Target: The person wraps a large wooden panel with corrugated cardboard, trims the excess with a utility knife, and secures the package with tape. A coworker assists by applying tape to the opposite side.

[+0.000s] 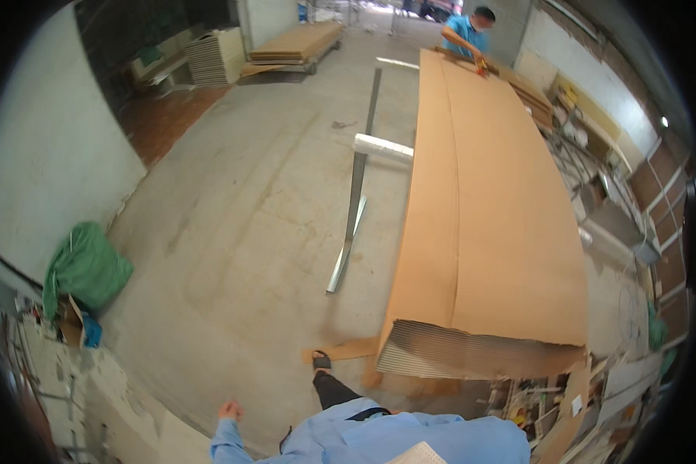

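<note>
Standing at the near torn edge of the long cardboard stack [487, 216], centre right, your left hand [228, 410] hangs empty with fingers loosely spread at bottom left; your right hand is out of view. Bare concrete floor [240, 224] lies open leftward.

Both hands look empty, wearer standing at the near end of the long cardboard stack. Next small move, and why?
Probably step forward and bring the left hand to the near edge of the cardboard stack. That hand hangs empty at the person's side, well short of the stack, and the right hand is out of view. A co-worker is already bent over the far end, so the near end is the one unattended.
</note>
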Demonstrator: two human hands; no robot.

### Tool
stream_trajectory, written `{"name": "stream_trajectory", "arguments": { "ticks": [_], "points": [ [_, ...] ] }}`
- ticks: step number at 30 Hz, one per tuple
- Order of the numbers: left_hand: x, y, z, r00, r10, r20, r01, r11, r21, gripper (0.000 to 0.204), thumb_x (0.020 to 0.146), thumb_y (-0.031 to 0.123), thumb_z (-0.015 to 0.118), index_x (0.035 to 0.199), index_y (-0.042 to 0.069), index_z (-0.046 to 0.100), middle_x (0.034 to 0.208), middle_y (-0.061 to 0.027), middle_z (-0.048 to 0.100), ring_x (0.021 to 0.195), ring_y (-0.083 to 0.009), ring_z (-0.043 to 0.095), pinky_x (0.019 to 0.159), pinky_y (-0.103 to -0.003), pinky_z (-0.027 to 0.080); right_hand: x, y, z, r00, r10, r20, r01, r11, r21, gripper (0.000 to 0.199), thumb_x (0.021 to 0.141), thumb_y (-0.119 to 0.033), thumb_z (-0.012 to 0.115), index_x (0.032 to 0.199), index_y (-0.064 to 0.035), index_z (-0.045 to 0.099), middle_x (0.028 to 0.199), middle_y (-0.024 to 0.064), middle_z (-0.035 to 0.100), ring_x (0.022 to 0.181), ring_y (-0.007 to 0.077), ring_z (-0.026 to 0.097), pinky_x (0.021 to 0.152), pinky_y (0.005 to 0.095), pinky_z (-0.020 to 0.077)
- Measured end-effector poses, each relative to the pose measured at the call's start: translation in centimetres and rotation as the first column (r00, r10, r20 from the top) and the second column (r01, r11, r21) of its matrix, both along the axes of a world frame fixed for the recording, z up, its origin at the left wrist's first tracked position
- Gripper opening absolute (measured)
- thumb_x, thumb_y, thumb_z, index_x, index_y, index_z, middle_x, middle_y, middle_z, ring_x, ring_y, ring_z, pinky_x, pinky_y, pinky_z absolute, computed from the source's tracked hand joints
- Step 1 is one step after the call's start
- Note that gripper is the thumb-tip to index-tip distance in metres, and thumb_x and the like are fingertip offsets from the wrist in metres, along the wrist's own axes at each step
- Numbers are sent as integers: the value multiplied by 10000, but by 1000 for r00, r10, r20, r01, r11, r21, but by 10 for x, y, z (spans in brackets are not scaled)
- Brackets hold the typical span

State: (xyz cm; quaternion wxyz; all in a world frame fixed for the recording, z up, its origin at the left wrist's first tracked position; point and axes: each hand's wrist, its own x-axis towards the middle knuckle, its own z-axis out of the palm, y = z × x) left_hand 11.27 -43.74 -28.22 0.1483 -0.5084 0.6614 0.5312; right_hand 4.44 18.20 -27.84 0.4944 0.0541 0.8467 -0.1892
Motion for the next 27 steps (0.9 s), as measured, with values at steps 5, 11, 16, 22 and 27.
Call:
{"name": "stream_trajectory", "arguments": {
  "ticks": [5,11,16,22,27],
  "points": [
    [-1,-38,23,933,20,359,-82,984,159,166,961,198,528,1087,97,564,951,-203,690,667,-281,674,507,-395,510,-6,-62,23,963,-266,47,268,963,-30,390,905,-393,563,1146,-87,566,1041,240,651,952,426,632,815,489,501],
    [-148,-95,-6,891,-331,310,227,917,327,221,970,250,475,977,67,598,848,-183,676,622,-276,654,498,-405,511,16,-162,46,834,-545,85,548,836,-25,385,911,-400,547,1136,-90,582,1039,234,655,959,422,633,829,487,499],
    [-320,-164,-52,777,-584,236,491,796,354,332,978,294,431,885,42,626,761,-167,665,584,-272,637,490,-413,512,15,-271,59,717,-695,53,696,718,4,383,916,-406,533,1127,-92,595,1037,229,659,964,418,634,839,485,496],
    [-592,-199,-58,587,-765,266,765,631,130,486,987,346,379,775,12,660,658,-147,651,538,-267,616,481,-423,513,0,-339,91,580,-815,-22,815,579,39,384,922,-412,516,1116,-94,611,1035,223,663,970,414,636,853,483,493],
    [-762,-130,-30,748,-577,-328,639,760,120,379,998,324,488,1309,107,494,1109,-128,668,912,-224,657,685,-364,538,0,-396,96,469,-879,-82,881,472,-23,388,928,-418,502,1107,-97,624,1034,218,666,975,410,637,864,481,491]
  ]
}}
